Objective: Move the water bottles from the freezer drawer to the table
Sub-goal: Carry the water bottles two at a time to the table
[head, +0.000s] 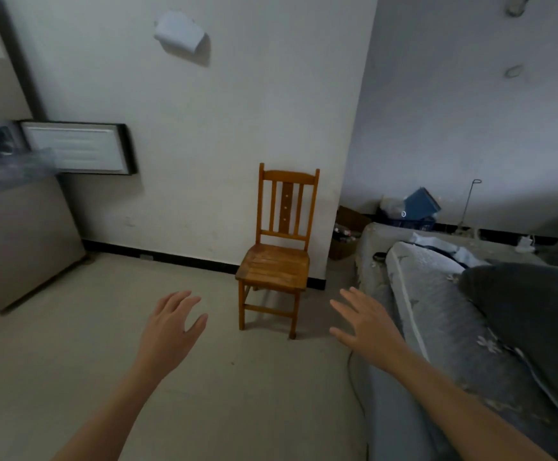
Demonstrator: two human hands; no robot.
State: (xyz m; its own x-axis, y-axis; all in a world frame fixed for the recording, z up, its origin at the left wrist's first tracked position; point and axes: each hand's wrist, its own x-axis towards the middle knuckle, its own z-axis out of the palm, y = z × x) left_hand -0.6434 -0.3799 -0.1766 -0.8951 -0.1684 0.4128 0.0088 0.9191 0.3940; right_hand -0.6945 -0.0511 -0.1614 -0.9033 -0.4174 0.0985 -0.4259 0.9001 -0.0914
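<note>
My left hand [171, 324] and my right hand [365, 322] both hang empty over the floor [71, 361], fingers spread, either side of a wooden chair [279, 257], while the freezer drawer [8, 164] stands pulled out at far left, its contents too blurred to identify.

**Dim Room, Pale Walls**

Straight ahead, a white wall [237, 128] with a curled sheet of paper [179, 31] stuck high up and a black skirting [178, 259] along the base. Against it, upright and facing out, a wooden chair [279, 261] on a pale grey floor [71, 361]. At the left edge, a silver fridge [21, 241]. To the right, a recessed grey wall [454, 111] in shadow, a bed [437, 311] with a quilted floral cover and a dark grey pillow [537, 311]. Beyond the bed, a cardboard box [344, 241] and blurred blue clutter [422, 202]. Flat, weak light throughout.
</note>
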